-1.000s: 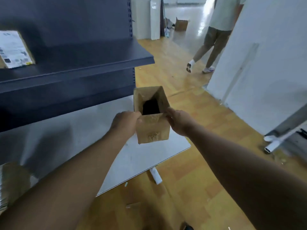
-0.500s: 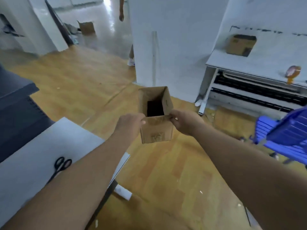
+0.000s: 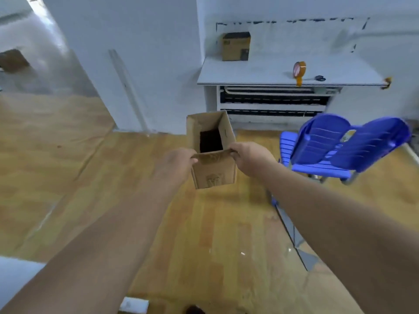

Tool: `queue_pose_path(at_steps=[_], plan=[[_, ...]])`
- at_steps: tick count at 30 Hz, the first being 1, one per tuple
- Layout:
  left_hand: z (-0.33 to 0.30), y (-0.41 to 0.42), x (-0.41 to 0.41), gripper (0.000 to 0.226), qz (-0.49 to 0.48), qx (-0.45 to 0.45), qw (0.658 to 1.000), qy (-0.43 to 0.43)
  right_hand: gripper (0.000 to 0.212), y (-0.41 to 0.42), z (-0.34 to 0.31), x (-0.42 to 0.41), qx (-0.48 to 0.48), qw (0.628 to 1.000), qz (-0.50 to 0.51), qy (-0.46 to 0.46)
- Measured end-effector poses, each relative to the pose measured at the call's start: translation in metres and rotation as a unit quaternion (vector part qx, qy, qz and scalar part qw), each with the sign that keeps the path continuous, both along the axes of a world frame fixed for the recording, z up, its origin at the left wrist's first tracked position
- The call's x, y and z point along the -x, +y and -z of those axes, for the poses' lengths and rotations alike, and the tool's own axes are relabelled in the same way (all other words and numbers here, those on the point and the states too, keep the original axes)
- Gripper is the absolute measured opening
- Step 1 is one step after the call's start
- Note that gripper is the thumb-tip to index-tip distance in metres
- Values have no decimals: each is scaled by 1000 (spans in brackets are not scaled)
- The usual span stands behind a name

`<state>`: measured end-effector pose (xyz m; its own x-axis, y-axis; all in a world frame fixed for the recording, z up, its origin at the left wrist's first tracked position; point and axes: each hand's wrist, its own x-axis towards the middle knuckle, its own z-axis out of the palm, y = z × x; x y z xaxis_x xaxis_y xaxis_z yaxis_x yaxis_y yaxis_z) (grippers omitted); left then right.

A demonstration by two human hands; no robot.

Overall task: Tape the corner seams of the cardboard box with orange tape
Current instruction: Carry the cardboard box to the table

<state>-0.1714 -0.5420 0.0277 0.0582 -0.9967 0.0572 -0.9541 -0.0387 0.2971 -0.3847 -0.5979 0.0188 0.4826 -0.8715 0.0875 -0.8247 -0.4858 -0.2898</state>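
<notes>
Swung rightward, the view now centres the white counter (image 3: 249,72), its orange tape roll (image 3: 299,70) upright near the front edge. The open brown cardboard box (image 3: 212,150) is held at its near rim by left hand (image 3: 179,163) and right hand (image 3: 248,158), each grip pinched on it; the tape lies ahead, right hand nearer.

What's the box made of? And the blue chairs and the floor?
The box looks like plain brown cardboard, matte, with thin bendy walls and a folded flap. The blue chairs seem to be moulded plastic: glossy, with ridged slats; the legs look like metal. The floor looks like wood planks or wood-look laminate, slightly shiny; which one cannot be told.
</notes>
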Motion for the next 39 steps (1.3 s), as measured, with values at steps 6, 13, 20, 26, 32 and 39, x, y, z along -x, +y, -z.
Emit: queue_pose_path(at_steps=[6, 13, 20, 26, 32, 39], plan=[[7, -79, 7, 18, 44, 11, 999, -4, 17, -66, 6, 11, -1, 998, 46, -36], [10, -193, -20, 21, 77, 31, 997, -6, 15, -170, 9, -15, 2, 996, 86, -9], [-1, -307, -41, 24, 117, 49, 992, -9, 15, -264, -5, -34, 23, 992, 126, -1], [9, -404, -26, 21, 138, 58, 989, -14, 14, -353, 7, -22, 20, 988, 156, -6], [14, -518, 6, 20, 141, 50, 988, -28, 13, -463, 24, 8, 7, 985, 171, -30], [5, -647, 55, 21, 116, 39, 992, -24, 8, -602, 19, 52, -22, 981, 169, -93]])
